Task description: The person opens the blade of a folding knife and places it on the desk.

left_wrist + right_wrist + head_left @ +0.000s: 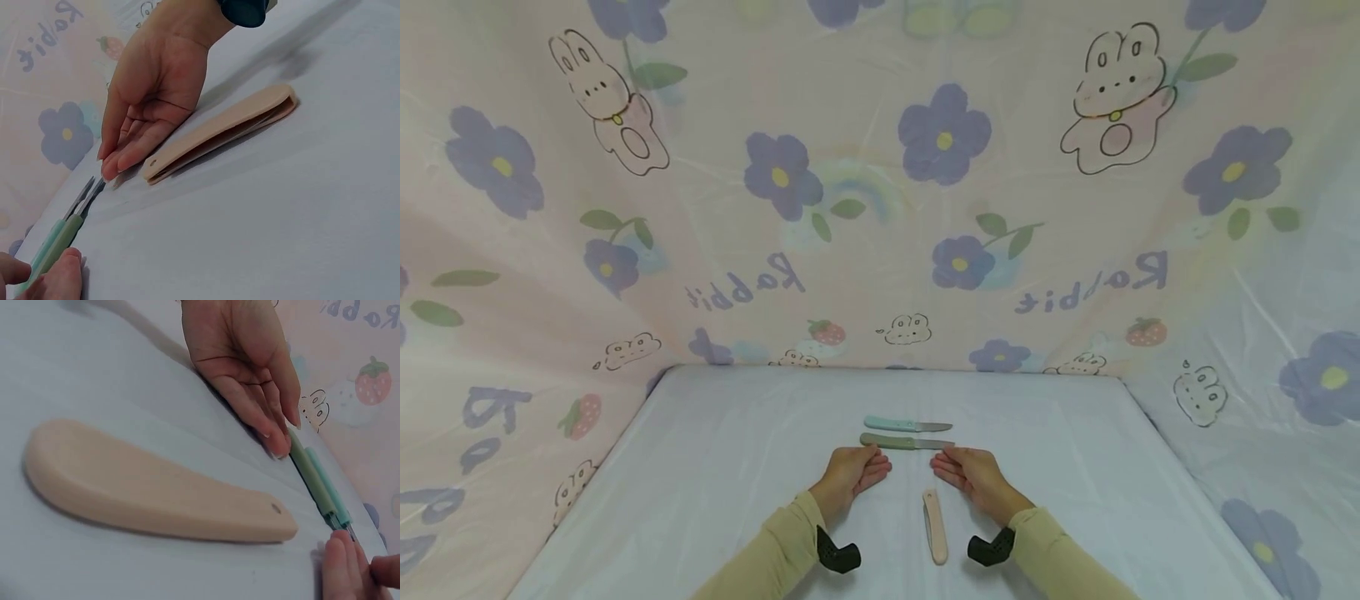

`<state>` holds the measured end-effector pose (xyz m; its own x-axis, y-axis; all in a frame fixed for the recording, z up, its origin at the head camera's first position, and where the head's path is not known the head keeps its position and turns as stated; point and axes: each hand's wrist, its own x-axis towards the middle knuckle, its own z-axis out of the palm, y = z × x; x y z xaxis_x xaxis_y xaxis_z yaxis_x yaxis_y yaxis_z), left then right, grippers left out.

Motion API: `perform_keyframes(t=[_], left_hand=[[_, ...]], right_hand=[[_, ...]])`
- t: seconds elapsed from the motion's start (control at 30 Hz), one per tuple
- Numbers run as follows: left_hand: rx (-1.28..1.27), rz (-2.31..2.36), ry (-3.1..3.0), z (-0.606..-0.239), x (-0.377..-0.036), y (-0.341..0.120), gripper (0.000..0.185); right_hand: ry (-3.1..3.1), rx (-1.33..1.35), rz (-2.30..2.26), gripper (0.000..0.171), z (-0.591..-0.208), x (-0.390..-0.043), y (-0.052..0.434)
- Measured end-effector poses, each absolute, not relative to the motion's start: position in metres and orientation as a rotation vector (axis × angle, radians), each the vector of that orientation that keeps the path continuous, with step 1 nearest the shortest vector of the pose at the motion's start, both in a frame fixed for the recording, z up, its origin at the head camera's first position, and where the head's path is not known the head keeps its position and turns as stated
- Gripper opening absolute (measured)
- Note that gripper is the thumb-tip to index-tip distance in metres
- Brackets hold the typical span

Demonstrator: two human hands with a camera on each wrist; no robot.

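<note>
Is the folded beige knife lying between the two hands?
Yes: in the head view the beige knife lies on the table between the left hand and right hand, touched by neither.

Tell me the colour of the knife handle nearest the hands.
Olive green handle, beside a lighter mint-handled knife; clearest in the head view.

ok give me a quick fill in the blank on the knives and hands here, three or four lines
1. The number of knives lying on the white cloth is ____.
2. The knife farthest from the person has a light ____ handle.
3. The left hand and the right hand each touch an end of the ____ knife.
4. The beige knife lies nearer the ____ hand.

Missing words: three; blue; green; right
</note>
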<state>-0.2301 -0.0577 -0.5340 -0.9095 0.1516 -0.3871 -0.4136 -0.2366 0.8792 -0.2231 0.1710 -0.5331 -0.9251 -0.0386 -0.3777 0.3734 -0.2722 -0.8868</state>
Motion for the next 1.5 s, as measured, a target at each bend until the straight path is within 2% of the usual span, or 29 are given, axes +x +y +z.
perform_keyframes(t=[0.4,0.6,0.87,1.5], left_hand=[[-0.174,2.142,1.702,-0.530,-0.207,-0.053,0.037],[-0.064,2.132,1.709,-0.523,-0.189,-0.043,0.035],[-0.058,1.963,1.831,-0.527,-0.165,-0.026,0.029],[0.011,1.969,1.854,-0.530,-0.152,-0.017,0.027]], right_hand=[[1.828,0.341,-2.148,0.039,-0.529,-0.199,0.180],[1.848,0.307,-2.112,0.043,-0.519,-0.180,0.194],[1.778,0.234,-2.018,0.045,-0.520,-0.162,0.204],[1.664,0.116,-1.999,0.037,-0.528,-0.154,0.197]])
